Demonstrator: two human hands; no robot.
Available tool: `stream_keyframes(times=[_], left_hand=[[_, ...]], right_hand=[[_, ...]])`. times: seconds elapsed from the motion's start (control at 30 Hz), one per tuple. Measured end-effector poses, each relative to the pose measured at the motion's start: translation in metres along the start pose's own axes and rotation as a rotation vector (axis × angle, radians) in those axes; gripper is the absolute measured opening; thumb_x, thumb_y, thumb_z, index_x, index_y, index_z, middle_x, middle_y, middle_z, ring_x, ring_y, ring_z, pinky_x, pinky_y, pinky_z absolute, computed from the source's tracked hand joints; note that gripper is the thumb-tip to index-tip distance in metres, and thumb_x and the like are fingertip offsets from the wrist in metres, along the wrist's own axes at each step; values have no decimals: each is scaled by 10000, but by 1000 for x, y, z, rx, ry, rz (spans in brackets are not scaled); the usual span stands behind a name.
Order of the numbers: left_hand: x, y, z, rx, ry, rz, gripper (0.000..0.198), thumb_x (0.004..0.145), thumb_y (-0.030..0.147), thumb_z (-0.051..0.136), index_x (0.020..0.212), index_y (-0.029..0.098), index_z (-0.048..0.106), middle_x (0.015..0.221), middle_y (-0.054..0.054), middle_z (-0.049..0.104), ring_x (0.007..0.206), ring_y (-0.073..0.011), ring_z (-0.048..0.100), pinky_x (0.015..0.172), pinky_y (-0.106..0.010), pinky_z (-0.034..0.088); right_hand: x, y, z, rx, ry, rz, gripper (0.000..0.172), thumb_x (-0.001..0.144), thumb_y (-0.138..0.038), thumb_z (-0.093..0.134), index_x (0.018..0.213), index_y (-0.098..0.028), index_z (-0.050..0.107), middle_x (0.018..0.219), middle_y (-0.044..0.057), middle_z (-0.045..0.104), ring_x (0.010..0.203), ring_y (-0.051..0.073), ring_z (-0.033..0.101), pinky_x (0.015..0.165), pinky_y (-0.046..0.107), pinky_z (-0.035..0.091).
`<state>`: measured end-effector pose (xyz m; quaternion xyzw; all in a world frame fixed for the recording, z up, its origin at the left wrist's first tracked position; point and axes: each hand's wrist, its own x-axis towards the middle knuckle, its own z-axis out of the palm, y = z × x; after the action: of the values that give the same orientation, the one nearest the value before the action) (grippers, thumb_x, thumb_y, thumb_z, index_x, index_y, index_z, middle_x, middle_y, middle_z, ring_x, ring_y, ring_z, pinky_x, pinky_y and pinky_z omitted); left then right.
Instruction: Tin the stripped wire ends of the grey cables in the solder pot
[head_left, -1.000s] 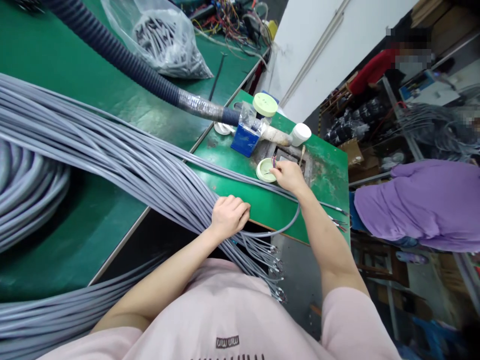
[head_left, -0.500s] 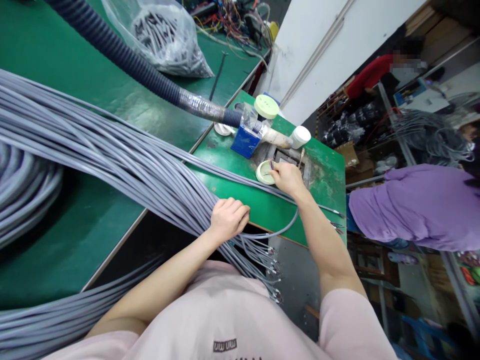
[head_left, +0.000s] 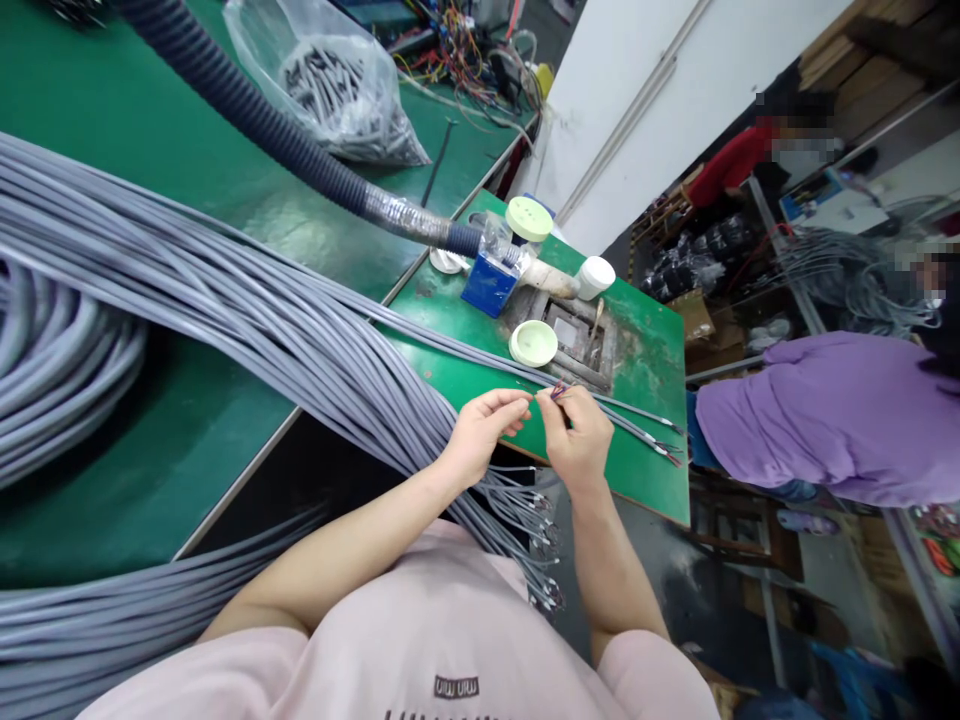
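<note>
My right hand (head_left: pixel 579 432) is closed on the end of a grey cable, whose thin coloured wires (head_left: pixel 559 389) stick out above the fingers. My left hand (head_left: pixel 489 428) meets it fingertip to fingertip, pinching at the wire tips; the exact wire is too small to make out. A thick bundle of grey cables (head_left: pixel 330 345) runs from the left and passes beneath my left hand. Many of its stripped ends (head_left: pixel 544 520) hang off the table edge. Just beyond my hands sits a pale green round dish (head_left: pixel 534 343).
Several cables with bared ends (head_left: pixel 660 447) lie along the green table (head_left: pixel 645 345). Behind the dish are a sooty metal tray (head_left: pixel 574 340), a blue box (head_left: pixel 491 283) on a dark hose (head_left: pixel 300 150), and a white cup (head_left: pixel 596 275). A person in purple (head_left: pixel 825 415) is at right.
My right hand has come back from the dish toward me with the wires. My left hand has left the cable bundle and moved right to meet it.
</note>
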<state>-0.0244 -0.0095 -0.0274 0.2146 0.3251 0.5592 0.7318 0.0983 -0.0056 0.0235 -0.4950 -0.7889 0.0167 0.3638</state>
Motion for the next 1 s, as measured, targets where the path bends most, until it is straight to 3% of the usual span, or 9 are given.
stream_keyframes(times=[0.2,0.77,0.87,0.93,1.0], left_hand=[[-5,1,10,-273,-26,-103,305,621,322,809,768,143,610,656,42,601,561,-38,527,552,-147,416],[-1,-2,19,-362,-5,-80,323,616,319,814,723,131,574,618,56,544,504,-16,482,491,-119,395],[2,-4,17,-270,-2,-128,337,614,348,806,799,142,615,658,46,569,508,-23,487,481,-136,378],[0,-4,12,-90,-33,-150,360,630,347,789,898,151,650,701,24,605,538,-41,511,502,-160,386],[-2,-1,3,171,-93,-62,343,675,326,749,962,157,668,742,-3,634,592,-71,540,555,-197,417]], right_hand=[[-11,0,6,13,34,-59,168,913,-184,555,751,-185,599,736,20,648,703,132,603,656,248,463],[-10,-2,16,18,94,11,220,923,-241,524,718,-190,588,715,19,640,676,132,576,649,255,438],[1,9,12,-15,89,46,264,909,-275,520,659,-194,540,671,10,598,636,132,535,630,257,413],[15,23,5,-50,83,89,290,891,-306,520,623,-197,502,650,4,569,618,134,508,619,260,394],[33,44,-5,-100,70,139,300,857,-314,530,588,-199,461,625,-3,534,602,132,481,609,261,373]])
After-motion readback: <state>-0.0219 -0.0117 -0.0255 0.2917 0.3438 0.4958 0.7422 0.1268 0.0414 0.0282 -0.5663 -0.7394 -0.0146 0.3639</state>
